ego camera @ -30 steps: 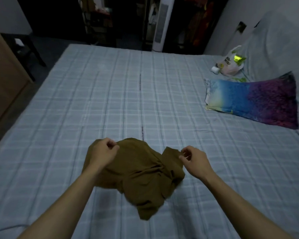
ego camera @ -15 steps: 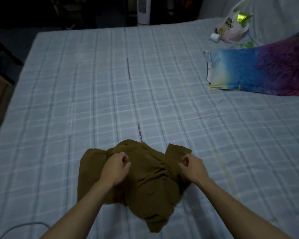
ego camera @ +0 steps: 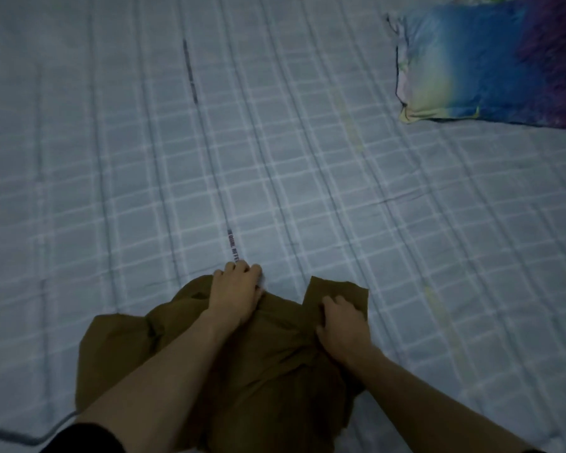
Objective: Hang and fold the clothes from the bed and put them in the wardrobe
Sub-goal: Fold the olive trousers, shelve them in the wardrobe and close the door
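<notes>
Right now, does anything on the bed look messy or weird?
Only the brown garment: it lies bunched and wrinkled near the bed's front edge, not yet folded, with both hands, left and right, on it. The colourful pillow lies flat. Nothing looks spilled or torn.

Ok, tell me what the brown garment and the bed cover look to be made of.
Brown garment: soft matte woven cloth, probably cotton or a blend; it crumples into loose folds under both hands and shows no sheen. Bed cover: pale blue checked fabric, seemingly quilted, since stitched lines run across it; matte. Dim light leaves the exact fibres open.
</notes>
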Demonstrator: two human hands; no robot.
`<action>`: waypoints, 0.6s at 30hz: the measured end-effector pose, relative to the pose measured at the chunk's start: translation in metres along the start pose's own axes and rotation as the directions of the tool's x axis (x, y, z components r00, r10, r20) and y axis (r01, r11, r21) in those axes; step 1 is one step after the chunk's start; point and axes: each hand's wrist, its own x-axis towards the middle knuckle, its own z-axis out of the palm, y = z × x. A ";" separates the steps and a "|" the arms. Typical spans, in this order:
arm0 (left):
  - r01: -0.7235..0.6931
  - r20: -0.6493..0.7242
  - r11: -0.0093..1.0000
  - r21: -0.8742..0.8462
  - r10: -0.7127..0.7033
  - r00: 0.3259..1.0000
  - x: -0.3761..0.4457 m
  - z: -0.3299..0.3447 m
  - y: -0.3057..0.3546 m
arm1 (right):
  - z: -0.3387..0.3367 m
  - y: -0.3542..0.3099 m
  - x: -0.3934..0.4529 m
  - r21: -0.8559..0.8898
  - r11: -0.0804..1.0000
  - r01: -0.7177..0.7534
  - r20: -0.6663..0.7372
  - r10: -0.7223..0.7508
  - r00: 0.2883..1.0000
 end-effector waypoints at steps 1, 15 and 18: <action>-0.013 0.040 0.998 0.055 0.011 0.999 0.007 0.005 -0.001 | 0.002 0.003 0.004 -0.006 1.000 0.009 0.025 -0.009 1.000; 0.063 0.317 0.969 0.237 -0.139 0.938 -0.016 -0.021 0.003 | 0.010 -0.020 0.015 -0.053 0.985 0.163 0.117 -0.156 0.981; 0.077 0.242 0.991 0.110 -0.102 0.965 -0.045 -0.043 0.000 | 0.000 -0.029 0.004 -0.058 0.979 0.198 0.113 -0.190 0.975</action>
